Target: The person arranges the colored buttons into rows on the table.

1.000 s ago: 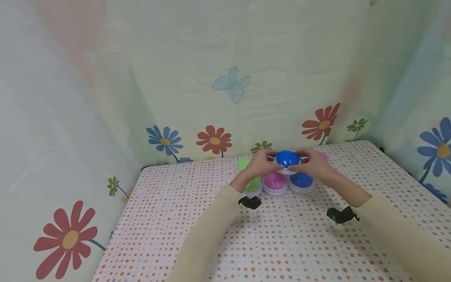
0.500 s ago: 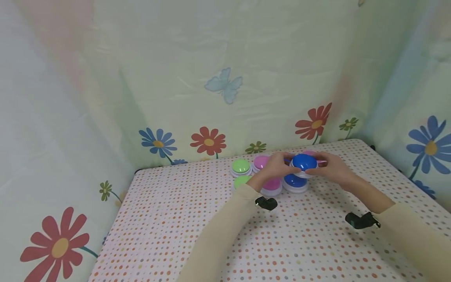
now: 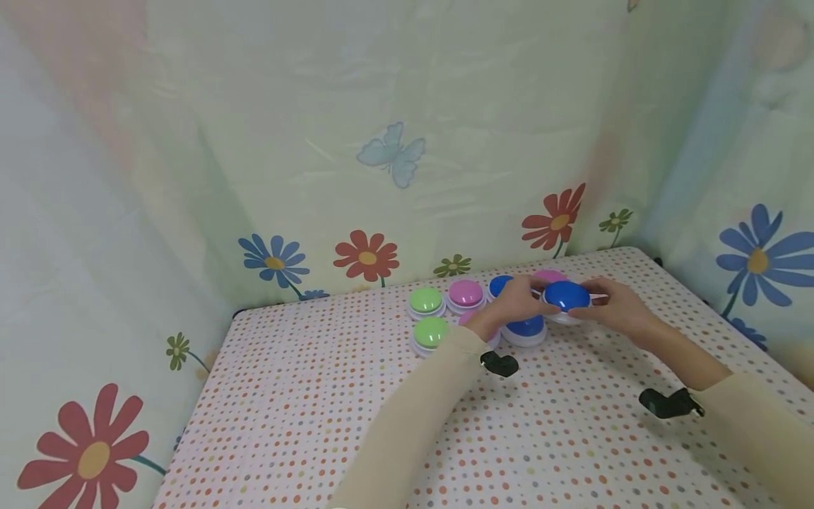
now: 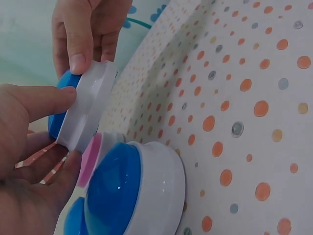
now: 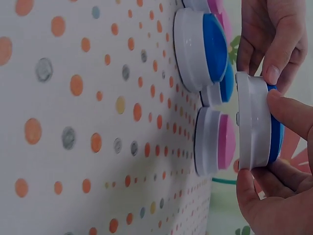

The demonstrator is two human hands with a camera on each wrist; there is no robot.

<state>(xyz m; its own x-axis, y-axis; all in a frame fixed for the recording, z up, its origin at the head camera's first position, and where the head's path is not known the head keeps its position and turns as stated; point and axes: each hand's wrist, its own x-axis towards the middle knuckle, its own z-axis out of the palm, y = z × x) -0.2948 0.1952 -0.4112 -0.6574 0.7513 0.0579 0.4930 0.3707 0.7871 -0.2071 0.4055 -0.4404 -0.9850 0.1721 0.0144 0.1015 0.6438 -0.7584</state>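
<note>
Both hands hold one buzzer button (image 3: 566, 297) with a blue dome and white base, level and clear of the table in the wrist views. My left hand (image 3: 514, 302) pinches its left side, thumb on the near rim and fingers behind and below. Opposite it, my right hand (image 3: 618, 309) grips the right side in the same manner. Just left of the held button, another blue buzzer button (image 3: 526, 328) stands on the table, also large in the left wrist view. A pink buzzer button (image 3: 548, 275) is partly hidden behind the held one.
Left of the hands stand a back blue button (image 3: 499, 284), a back pink button (image 3: 466, 292), a back green button (image 3: 425, 300) and a front green button (image 3: 431, 331). My left hand partly covers a front pink button (image 3: 469, 318). A dotted cloth (image 3: 305, 396) covers the table; flowered curtain (image 3: 305, 162) behind.
Both hands have carried the blue buzzer button rightward, from over the front row to the right of the front blue button. The head view has turned slightly right, and the green buttons show more fully.
</note>
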